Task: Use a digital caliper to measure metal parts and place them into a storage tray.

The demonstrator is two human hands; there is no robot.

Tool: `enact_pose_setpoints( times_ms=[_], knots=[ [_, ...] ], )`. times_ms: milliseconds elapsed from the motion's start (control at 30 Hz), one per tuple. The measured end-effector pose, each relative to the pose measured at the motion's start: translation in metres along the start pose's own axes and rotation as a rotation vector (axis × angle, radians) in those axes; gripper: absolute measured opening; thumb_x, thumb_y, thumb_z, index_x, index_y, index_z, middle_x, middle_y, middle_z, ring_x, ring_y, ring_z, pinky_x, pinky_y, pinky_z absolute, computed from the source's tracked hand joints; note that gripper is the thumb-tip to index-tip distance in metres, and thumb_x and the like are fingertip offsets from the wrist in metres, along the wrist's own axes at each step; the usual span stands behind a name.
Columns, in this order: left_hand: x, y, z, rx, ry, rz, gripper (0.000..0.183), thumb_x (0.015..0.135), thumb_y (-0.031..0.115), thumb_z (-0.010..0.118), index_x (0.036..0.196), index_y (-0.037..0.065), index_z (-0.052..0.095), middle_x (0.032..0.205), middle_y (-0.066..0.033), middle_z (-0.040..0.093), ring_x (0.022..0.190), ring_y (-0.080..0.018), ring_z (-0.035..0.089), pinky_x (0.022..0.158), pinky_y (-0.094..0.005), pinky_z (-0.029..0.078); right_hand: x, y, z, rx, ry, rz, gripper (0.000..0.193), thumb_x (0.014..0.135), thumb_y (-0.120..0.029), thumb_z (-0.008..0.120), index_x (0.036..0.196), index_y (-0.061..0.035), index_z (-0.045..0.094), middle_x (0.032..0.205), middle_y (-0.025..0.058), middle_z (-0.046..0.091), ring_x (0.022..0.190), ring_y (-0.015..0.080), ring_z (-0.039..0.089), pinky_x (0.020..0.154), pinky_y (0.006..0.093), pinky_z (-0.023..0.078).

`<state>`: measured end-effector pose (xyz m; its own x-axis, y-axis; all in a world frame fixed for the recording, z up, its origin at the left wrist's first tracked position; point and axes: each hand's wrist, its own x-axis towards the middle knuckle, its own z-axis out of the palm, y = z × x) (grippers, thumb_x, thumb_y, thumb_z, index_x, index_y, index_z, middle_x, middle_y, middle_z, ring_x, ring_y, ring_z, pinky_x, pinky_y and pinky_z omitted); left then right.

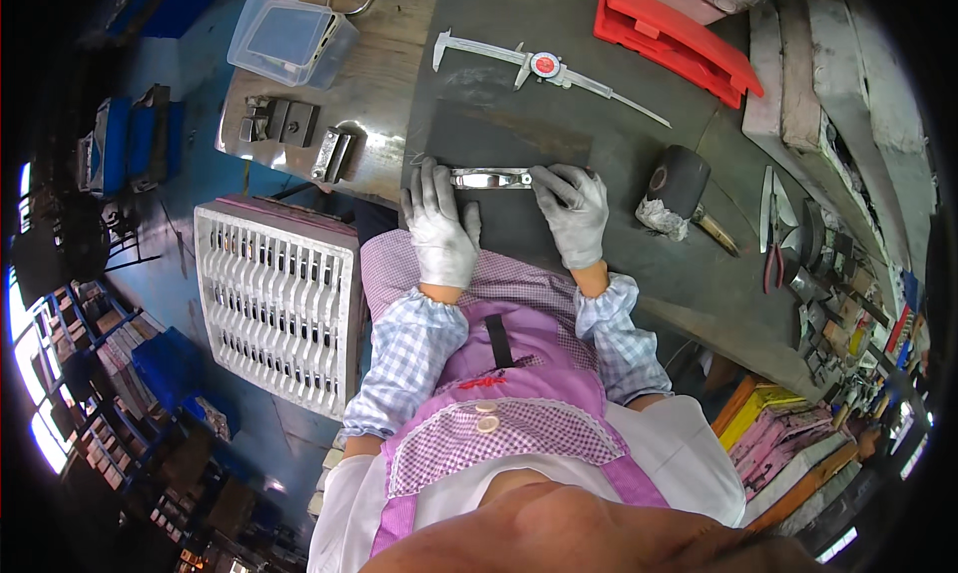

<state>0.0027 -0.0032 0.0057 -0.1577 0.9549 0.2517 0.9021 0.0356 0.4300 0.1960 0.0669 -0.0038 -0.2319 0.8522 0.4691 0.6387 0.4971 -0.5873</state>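
A short, shiny metal bar [491,179], shaped like a curved pull handle, lies crosswise on the dark worktop in front of me. My left hand [441,234], in a pale glove, rests at its left end with fingers stretched out and thumb apart. At the right end, my gloved right hand [576,214] pinches the bar between thumb and fingers. Beyond both hands, a dial caliper [545,65] lies slantwise. To the right sits a black-headed mallet [679,181] with white wrapping around its lower part.
A white slotted tray [207,303] with several rows of shiny parts stands at left. Metal blocks [279,120] and a clear plastic box [292,40] sit on the worktop's left part. A red case [674,39] lies far right, near pliers [772,264] and stacked white boards [798,84].
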Motion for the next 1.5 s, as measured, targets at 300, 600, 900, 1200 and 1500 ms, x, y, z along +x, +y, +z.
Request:
enact_pose_setpoints(
  times_ms=[300, 600, 900, 1200, 1500],
  knots=[
    [-0.001, 0.003, 0.0, 0.054, 0.006, -0.055, 0.075, 0.091, 0.02, 0.068, 0.154, -0.004, 0.035, 0.158, -0.027, 0.037, 0.146, -0.0456, 0.036, 0.121, -0.0561, 0.029, 0.013, -0.021, -0.031, -0.162, -0.262, 0.042, 0.03, 0.083, -0.016, 0.076, 0.113, -0.017, 0.078, 0.128, 0.0029, 0.066, 0.099, 0.0264, 0.062, 0.09, 0.0403, 0.049],
    [-0.001, -0.004, -0.065, -0.577, -0.071, -0.107, 0.053, 0.091, 0.03, 0.072, 0.135, 0.003, 0.061, 0.125, -0.0205, 0.066, 0.12, -0.0379, 0.062, 0.104, -0.0468, 0.047, 0.027, -0.087, 0.011, 0.24, -0.31, -0.023, 0.038, 0.074, 0.007, 0.067, 0.106, -0.0108, 0.079, 0.099, 0.0108, 0.075, 0.094, 0.0298, 0.072, 0.085, 0.0394, 0.057],
    [-0.086, -0.361, -0.174, -0.149, -0.059, -0.86, 0.035, 0.095, 0.011, 0.06, 0.13, 0.011, 0.068, 0.117, -0.0159, 0.073, 0.104, -0.0288, 0.072, 0.088, -0.0419, 0.058, 0.012, -0.098, 0.061, 0.2, -0.559, 0.16, 0.032, 0.087, 0.002, 0.063, 0.117, -0.0033, 0.075, 0.108, 0.0151, 0.075, 0.096, 0.0292, 0.074, 0.087, 0.0371, 0.056],
    [-0.048, -0.642, -0.199, 0.262, 0.146, -0.91, 0.038, 0.088, 0.008, 0.062, 0.121, 0.021, 0.076, 0.106, -0.0175, 0.075, 0.101, -0.0345, 0.072, 0.092, -0.0441, 0.057, -0.002, -0.094, 0.07, 0.002, -0.445, -0.026, 0.04, 0.086, -0.002, 0.057, 0.12, -0.011, 0.075, 0.104, 0.0147, 0.071, 0.09, 0.0342, 0.07, 0.081, 0.0436, 0.056],
    [-0.147, -0.572, -0.15, 0.452, 0.446, -0.832, 0.047, 0.09, 0.019, 0.07, 0.136, 0.013, 0.064, 0.124, -0.0235, 0.064, 0.103, -0.0376, 0.065, 0.088, -0.0473, 0.053, 0.002, -0.102, 0.074, -0.084, -0.426, -0.131, 0.033, 0.092, -0.016, 0.057, 0.121, -0.012, 0.074, 0.102, 0.0151, 0.069, 0.09, 0.0376, 0.069, 0.08, 0.0467, 0.056]
  ],
)
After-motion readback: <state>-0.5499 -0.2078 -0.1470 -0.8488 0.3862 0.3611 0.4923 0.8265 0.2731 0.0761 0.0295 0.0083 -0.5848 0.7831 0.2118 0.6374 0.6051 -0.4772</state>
